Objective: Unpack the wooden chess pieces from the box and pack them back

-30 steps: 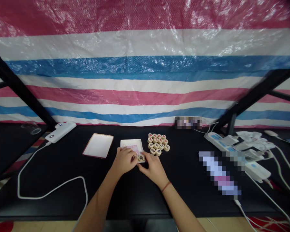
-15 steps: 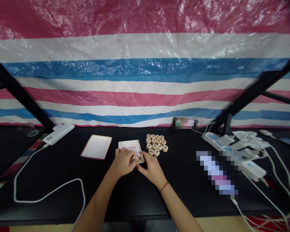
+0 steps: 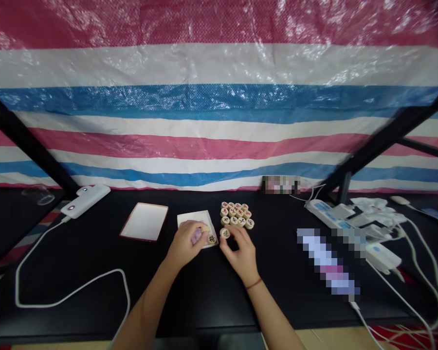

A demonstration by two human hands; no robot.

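Observation:
My right hand (image 3: 242, 253) pinches a pale round xiangqi piece (image 3: 225, 233) with a dark character, at the near left of the grouped xiangqi pieces (image 3: 240, 213). These sit close together in rows, red characters at the back and dark ones in front. My left hand (image 3: 188, 243) is closed over the small white box (image 3: 194, 215), its thumb and forefinger on the pale edge of another piece (image 3: 205, 227). Something purple and printed (image 3: 196, 236) shows beneath those fingers. One piece with a dark character (image 3: 212, 239) lies in the box's near right corner. My left hand hides much of the box.
A shallow box lid (image 3: 144, 221) lies left of the box on the black table (image 3: 204, 291). Further left are a white power bank (image 3: 86, 201) with a cable and a clear glass (image 3: 43, 195). A power strip (image 3: 326, 212), chargers and cables crowd the right side.
My right hand has left the box's edge and moved right to the near row, now pinching a piece. My left hand has lifted its piece slightly away from me, still over the box.

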